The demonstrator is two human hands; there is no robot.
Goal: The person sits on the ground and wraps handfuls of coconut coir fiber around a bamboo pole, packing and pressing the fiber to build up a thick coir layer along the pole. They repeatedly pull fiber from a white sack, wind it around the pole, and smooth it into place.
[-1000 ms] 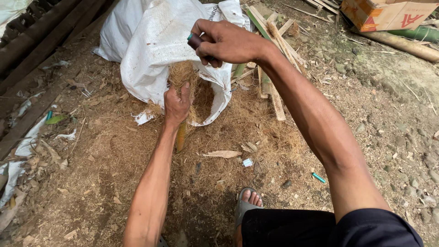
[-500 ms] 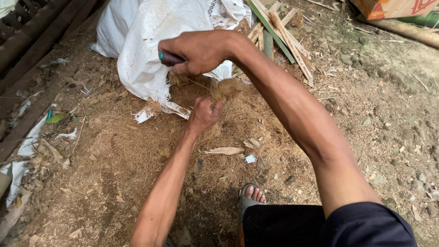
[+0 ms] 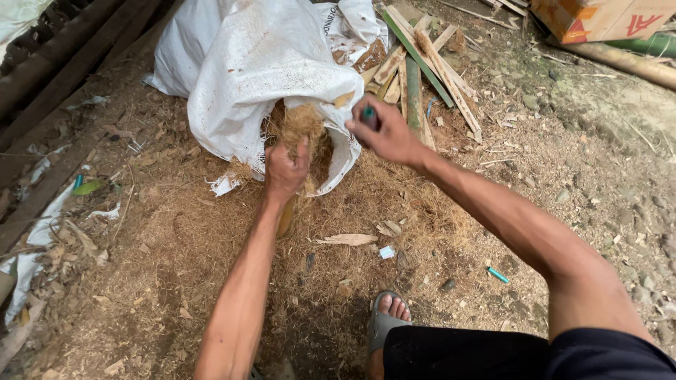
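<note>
**Two hands at the sack mouth, loose fibre ready to spill**

Left hand (image 3: 285, 169) closed on a tuft of brown fibre (image 3: 299, 127), right at the open mouth of the white sack (image 3: 260, 63). Right hand (image 3: 387, 134) just beside it, wrapped around a small tool with a green end (image 3: 368, 112); possibly a knife, hard to tell from here. Stick-like handle (image 3: 285, 219) under the left wrist, not clear if held.

Risk, as a judgement: tool tip close to the left fingers, so a slip could cut. Fibre pulled too fast could scatter onto the sawdust ground (image 3: 176, 267). Sandalled foot (image 3: 387, 320) below both hands, near loose bamboo strips (image 3: 422, 56).
</note>
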